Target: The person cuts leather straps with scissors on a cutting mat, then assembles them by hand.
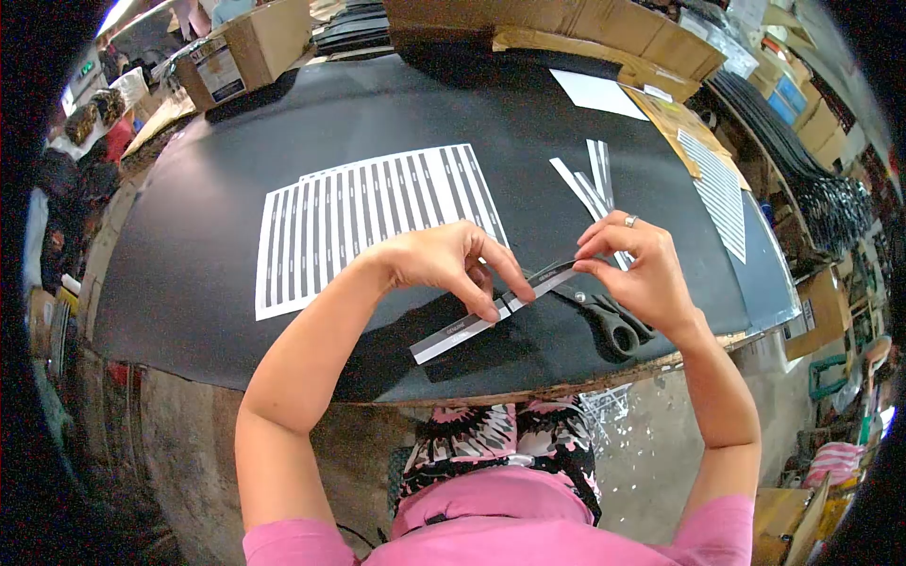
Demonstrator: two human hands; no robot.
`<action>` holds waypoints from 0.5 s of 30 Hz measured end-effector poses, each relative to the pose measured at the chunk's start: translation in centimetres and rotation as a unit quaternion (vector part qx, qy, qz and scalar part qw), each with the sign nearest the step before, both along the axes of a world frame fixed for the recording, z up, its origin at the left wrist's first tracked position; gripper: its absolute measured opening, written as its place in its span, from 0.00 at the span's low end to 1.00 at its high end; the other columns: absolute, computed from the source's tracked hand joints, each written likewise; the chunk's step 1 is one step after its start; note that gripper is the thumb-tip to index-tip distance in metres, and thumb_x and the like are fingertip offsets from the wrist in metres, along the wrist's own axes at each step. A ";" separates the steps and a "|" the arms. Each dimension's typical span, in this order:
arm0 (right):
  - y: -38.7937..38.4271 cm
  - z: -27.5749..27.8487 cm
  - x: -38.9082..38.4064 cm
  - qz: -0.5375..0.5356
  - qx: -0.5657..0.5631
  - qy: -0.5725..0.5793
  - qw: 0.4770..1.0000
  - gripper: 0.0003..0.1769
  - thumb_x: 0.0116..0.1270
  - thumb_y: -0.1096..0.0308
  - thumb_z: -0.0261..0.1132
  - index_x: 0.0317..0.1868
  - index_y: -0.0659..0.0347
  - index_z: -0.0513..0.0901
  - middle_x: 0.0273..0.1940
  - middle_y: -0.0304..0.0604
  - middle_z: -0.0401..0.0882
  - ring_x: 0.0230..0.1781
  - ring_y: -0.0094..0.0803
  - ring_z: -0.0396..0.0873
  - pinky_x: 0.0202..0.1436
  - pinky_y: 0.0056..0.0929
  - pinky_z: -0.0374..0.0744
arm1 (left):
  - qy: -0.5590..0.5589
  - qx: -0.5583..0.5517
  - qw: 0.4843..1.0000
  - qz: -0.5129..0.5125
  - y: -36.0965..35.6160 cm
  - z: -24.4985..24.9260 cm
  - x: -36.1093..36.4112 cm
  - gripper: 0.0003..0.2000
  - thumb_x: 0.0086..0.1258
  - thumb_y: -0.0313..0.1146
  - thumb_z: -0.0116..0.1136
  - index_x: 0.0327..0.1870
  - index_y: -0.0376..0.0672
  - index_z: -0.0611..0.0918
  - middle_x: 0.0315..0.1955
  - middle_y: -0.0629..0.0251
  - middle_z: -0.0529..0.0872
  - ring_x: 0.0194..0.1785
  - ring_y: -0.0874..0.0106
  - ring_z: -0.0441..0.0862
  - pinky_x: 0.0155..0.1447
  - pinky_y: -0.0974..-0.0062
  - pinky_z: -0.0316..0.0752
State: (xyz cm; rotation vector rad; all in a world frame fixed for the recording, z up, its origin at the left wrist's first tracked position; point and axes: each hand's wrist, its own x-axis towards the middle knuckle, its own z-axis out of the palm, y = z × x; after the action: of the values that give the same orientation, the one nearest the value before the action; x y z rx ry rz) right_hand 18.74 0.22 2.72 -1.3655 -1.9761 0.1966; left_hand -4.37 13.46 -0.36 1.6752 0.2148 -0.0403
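Observation:
A narrow black-and-white printed paper strip [453,338] slants across the view near the table's front edge. My left hand [448,262] grips it around the middle with thumb and forefinger. At the strip's upper right end, my right hand [637,264] pinches it between thumb and fingertips; a ring shows on one finger. Black-handled scissors [615,338] lie on the table just below the right hand, their blades partly hidden behind the strip. Beyond the right hand rest several loose cut strips [587,189]. Sheets printed with dark stripes [363,212] lie past my left hand, which overlaps their corner.
The black tabletop [208,255] has cardboard boxes [250,52] along its back. A white sheet [596,94] and a finely striped sheet [714,193] lie at the right. Long black strips [793,156] hang bundled beside the table. Paper scraps [609,424] litter the floor.

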 end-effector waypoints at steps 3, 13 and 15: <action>-0.3 0.1 0.5 -0.021 -0.031 0.043 0.998 0.06 0.51 0.74 0.72 0.30 0.64 0.84 0.31 0.44 0.83 0.34 0.37 0.82 0.39 0.29 0.77 | -0.003 0.000 1.000 0.002 0.2 -0.5 -0.1 0.19 0.52 0.24 0.73 0.48 0.38 0.86 0.46 0.63 0.86 0.41 0.76 0.83 0.44 0.81 0.80; 0.2 3.5 3.2 0.207 -0.163 0.085 0.961 0.03 0.56 0.77 0.69 0.29 0.60 0.83 0.39 0.46 0.88 0.45 0.33 0.84 0.72 0.48 0.61 | -0.003 0.024 0.999 -0.042 0.0 -0.2 0.1 0.18 0.54 0.24 0.72 0.48 0.38 0.86 0.47 0.62 0.84 0.45 0.74 0.82 0.47 0.79 0.80; 0.5 3.0 1.9 0.247 -0.201 0.079 0.945 0.03 0.57 0.76 0.69 0.29 0.62 0.82 0.39 0.46 0.88 0.46 0.33 0.84 0.70 0.46 0.66 | -0.003 0.028 0.999 -0.046 -0.3 -0.3 0.1 0.18 0.54 0.24 0.73 0.48 0.38 0.86 0.46 0.62 0.84 0.45 0.74 0.82 0.47 0.79 0.80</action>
State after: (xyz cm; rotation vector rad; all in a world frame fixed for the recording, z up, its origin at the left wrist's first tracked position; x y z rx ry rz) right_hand 20.60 0.73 5.74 -1.0143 -2.1810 0.9565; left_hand -4.24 13.18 -0.70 1.7410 0.1349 -0.0992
